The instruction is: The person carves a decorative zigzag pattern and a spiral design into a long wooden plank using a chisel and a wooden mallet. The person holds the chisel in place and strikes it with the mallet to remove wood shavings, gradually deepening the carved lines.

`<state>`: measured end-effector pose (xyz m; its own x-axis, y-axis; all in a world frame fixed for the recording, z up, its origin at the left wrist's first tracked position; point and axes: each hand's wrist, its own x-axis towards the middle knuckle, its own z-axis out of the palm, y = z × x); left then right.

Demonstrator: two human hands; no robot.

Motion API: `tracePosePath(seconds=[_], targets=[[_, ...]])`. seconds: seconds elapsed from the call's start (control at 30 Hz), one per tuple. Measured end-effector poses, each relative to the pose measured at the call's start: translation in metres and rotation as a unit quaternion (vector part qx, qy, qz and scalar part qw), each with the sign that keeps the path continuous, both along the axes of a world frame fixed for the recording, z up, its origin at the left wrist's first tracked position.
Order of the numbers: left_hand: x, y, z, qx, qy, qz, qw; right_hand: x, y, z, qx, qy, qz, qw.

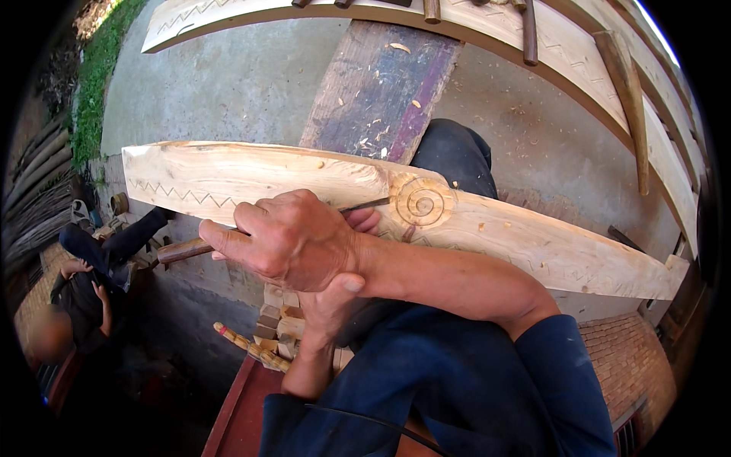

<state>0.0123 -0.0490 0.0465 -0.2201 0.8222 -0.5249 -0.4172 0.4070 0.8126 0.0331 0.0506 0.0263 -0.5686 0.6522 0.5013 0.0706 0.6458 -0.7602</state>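
A long, pale, curved timber [525, 236] lies across in front of me, with a carved spiral [422, 202] near its middle and a zigzag line cut toward its left end. My right hand [293, 236], its arm crossing from the right, is closed around a carving chisel [184, 250]. The wooden handle sticks out to the left, and the dark blade's tip meets the spiral's left edge. Beneath the right wrist is my left hand [329, 301], partly hidden. Its thumb lies against that wrist, and its fingertips curl up beside the blade.
A scuffed plank [373, 84] with wood chips runs away beyond the timber. Another curved beam [502, 27] at the far side carries several tools and a wooden mallet [624, 99]. Wood blocks [278, 316] lie below my hands. Another person [87, 289] sits at left.
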Motion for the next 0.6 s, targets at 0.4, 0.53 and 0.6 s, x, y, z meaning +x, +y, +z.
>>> tracePosePath(seconds=[0.4,0.53,0.6], targets=[[0.000,-0.005,-0.005,0.051,-0.013,-0.034,0.998,0.010,-0.001,0.012,0.032,-0.010,-0.024,0.999],[0.011,-0.013,-0.002,0.076,-0.010,0.007,0.997,0.012,-0.014,0.018,0.044,0.009,0.028,0.999],[0.015,-0.018,-0.004,0.065,-0.009,0.023,0.998,0.009,-0.017,0.009,0.012,0.024,0.055,0.998]])
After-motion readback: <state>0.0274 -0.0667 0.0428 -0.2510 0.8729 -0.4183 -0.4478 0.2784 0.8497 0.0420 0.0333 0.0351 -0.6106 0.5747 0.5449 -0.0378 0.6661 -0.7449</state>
